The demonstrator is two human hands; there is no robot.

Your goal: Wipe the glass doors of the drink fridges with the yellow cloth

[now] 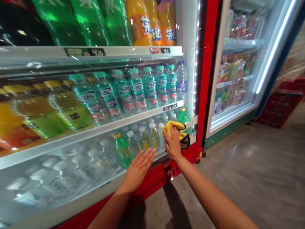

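Note:
My right hand (173,144) presses a folded yellow cloth (177,125) with dark grey trim against the glass door of a drinks fridge, near its lower right corner. The cloth bunches above and beside my fingers. To the left, my left hand (140,163) rests low on the same door, fingers stretched out and holding nothing. Behind the glass, close to my left hand, stand a green bottle (123,149) with a yellow cap and several small white-capped bottles (144,136). A second green bottle (183,116) is just above the cloth.
Shelves behind the glass hold teal-capped bottles (149,86), yellow-capped drinks (69,106) and large orange soda bottles (140,24). The fridge's red frame (209,63) borders the door. Another glass-fronted fridge (240,73) stands to the right, with red boxes (278,108) beyond. Grey floor (245,162) lies below.

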